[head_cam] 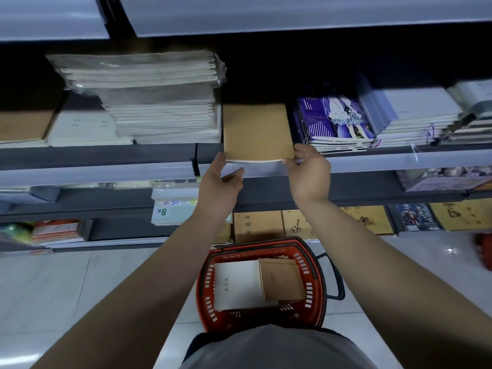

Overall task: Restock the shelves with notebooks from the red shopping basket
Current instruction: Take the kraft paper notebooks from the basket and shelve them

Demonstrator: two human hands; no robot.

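From the head camera, one brown notebook [257, 131] lies flat on the shelf [372, 161], its near edge overhanging the lip, in the gap between a tall white stack [162, 115] at nine o'clock and a purple-covered stack [338, 123] at three. The left hand [222, 187] touches its near-left corner with relaxed fingers; the right hand [308, 171] pinches the near-right corner. At six o'clock the red shopping basket [314, 310] on the floor holds one white notebook [237, 283] and one brown one [282, 282]. A pack below reads "8K" [161, 211].

gap above brown notebook [257, 131] open | white stack [165, 121] left | purple stack [335, 123] right
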